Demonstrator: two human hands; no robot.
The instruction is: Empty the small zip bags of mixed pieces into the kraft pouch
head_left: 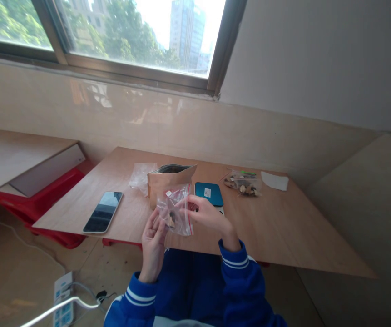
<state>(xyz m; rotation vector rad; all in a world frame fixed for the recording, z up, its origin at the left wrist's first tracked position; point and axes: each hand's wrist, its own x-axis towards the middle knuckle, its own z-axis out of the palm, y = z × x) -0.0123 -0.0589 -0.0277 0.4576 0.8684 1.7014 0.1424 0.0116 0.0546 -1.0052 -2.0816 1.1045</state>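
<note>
Above the near edge of the worktop (284, 227), a small clear zip bag (175, 210) with a few dark and tan pieces inside is held between both hands. Left hand (153, 240) cups its lower corner, fingers curled; right hand (206, 212) pinches its red-striped side. Just behind stands an open kraft pouch (168, 180), beside a teal scale (209, 193); farther right lies another filled bag (244, 185), and a phone (103, 211) lies left.
</note>
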